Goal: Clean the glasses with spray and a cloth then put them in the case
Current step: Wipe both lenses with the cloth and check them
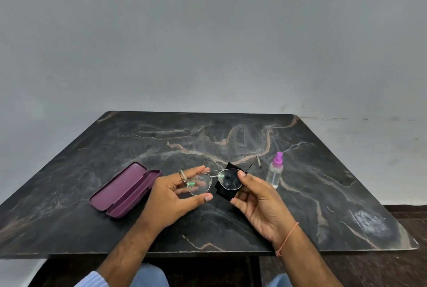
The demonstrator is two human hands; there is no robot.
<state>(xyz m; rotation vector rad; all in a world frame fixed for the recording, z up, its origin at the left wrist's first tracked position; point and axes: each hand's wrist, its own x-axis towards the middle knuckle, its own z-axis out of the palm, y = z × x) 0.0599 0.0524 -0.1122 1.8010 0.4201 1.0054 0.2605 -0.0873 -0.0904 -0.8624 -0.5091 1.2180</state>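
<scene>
The right hand (258, 196) has its fingers (242, 173) pinched on a black cleaning cloth (223, 190), thumb on the near face and the other fingers hidden behind it, so that the cloth wraps one lens of the wire-framed glasses (208, 182). The left hand (172, 192) steadies the other side: its thumb sits under the lower rim of the second lens, and its remaining fingers, loosely spread, lie behind that lens near the hinge. Both hands hold the glasses up off the worktop (208, 229), roughly over its middle, with the temples unfolded; the one on the right-hand side reaches back toward the spray bottle.

Judging by this, the wiping step is under way. The lens inside the cloth shows smears or droplets, which suggests spray has already gone on, though I cannot be certain. Whether the lens in the left hand has been wiped I cannot tell. Still to do: finish the lenses, fold the temples, lay the glasses in the case and shut it.

The clear spray bottle (275, 172), with its purple nozzle, stands upright on the worktop just beyond the right hand, apart from it; it looks to hold clear liquid, but the level is hard to read. The purple hard glasses case (124, 190) lies open on the worktop just left of the left hand, lid thrown back, and both halves hold nothing.
</scene>
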